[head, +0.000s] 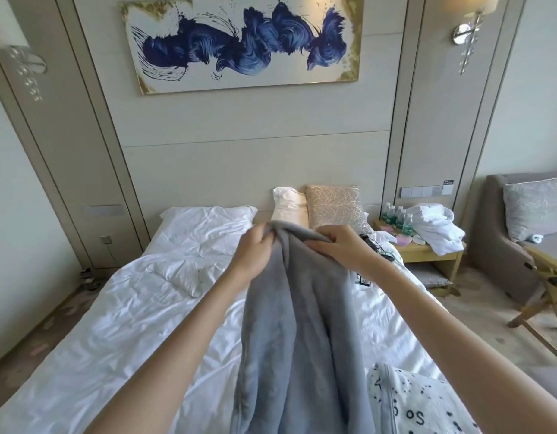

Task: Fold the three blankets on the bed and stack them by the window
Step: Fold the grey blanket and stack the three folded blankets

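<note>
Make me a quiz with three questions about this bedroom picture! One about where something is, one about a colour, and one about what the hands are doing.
1. Where do the water bottles stand?
A) on the bedside table
B) on a pillow
C) on the floor

2. What colour is the blanket being held up?
A) red
B) grey-blue
C) green

3. What are the left hand and the right hand doing?
A) lying flat on the sheet
B) holding a bottle each
C) gripping the blanket's top edge

Answers:
1 A, the bottles stand together on that wooden table.
2 B, the cloth hanging from the hands is grey-blue.
3 C, the fingers of both hands curl round the bunched top edge.
</note>
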Demonstrator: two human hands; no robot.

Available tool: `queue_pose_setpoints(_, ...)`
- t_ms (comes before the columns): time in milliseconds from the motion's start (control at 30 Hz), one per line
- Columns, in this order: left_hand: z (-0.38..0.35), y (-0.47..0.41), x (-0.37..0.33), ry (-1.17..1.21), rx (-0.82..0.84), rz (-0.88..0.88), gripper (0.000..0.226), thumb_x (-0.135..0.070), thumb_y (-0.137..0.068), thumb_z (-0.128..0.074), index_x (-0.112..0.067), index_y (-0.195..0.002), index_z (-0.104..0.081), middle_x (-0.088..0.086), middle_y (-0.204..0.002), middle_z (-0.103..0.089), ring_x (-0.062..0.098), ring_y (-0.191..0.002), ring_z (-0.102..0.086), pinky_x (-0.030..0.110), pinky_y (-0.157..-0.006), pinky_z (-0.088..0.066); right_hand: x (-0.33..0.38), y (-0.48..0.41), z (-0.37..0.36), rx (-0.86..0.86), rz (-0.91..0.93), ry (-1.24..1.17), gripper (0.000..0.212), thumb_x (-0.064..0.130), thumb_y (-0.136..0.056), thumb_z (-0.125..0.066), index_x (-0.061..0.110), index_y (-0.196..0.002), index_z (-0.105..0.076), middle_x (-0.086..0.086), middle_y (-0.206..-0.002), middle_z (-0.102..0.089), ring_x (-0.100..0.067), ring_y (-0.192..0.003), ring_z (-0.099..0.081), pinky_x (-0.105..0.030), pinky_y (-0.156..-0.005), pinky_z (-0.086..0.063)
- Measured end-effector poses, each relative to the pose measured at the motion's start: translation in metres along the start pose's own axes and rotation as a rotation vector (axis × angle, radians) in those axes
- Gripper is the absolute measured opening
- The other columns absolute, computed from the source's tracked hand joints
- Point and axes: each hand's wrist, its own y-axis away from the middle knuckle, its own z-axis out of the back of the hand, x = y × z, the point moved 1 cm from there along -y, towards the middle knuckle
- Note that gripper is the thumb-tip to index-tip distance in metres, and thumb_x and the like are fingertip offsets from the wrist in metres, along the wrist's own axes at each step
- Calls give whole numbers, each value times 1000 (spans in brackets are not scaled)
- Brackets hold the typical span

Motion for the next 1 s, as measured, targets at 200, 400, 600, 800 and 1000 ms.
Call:
queue_pose_setpoints(200,35,-18,6,126,-318,125,25,-14,-100,-40,-7,-109,-63,14,-113,-67,28,-110,-60,40,-96,-47,-57,24,-23,135,-184,71,28,17,-82,-76,7,-65,-56,-2,-64,-44,-11,-63,-41,-26,-56,-30)
queue_pose_setpoints(400,65,-20,43,119,-414,218,20,-23,-100,-41,-13,-89,-54,4,-77,-56,45,-99,-61,35,-65,-43,-102,53,-28,59,-386,1,24,18,-88,-69,3,-73,-58,-6,-69,-51,-14,-66,-46,-24,-53,-31)
queue_pose_setpoints(600,40,4,59,-12,-106,213,35,-7,-96,-50,-12,-131,-48,2,-132,-50,15,-118,-47,22,-91,-36,-60,27,-27,-36,-179,-70,15,1,-89,-61,-13,-84,-63,-18,-73,-55,-18,-76,-49,-32,-68,-36)
queue_pose_setpoints(800,1,30,39,88,437,142,33,-11,-99,-54,-11,-132,-54,2,-134,-57,11,-123,-54,18,-102,-43,-9,0,-37,32,-38,-109,11,1,-86,-63,-6,-78,-65,-8,-68,-54,-14,-69,-46,-28,-62,-34)
queue_pose_setpoints(1000,-11,23,41,-13,289,86,19,-14,-99,-50,2,-100,-60,19,-97,-64,24,-93,-60,37,-83,-42,-7,-6,-32,39,-77,-167,14,12,-84,-71,-2,-85,-69,-8,-73,-60,-13,-71,-52,-28,-65,-39)
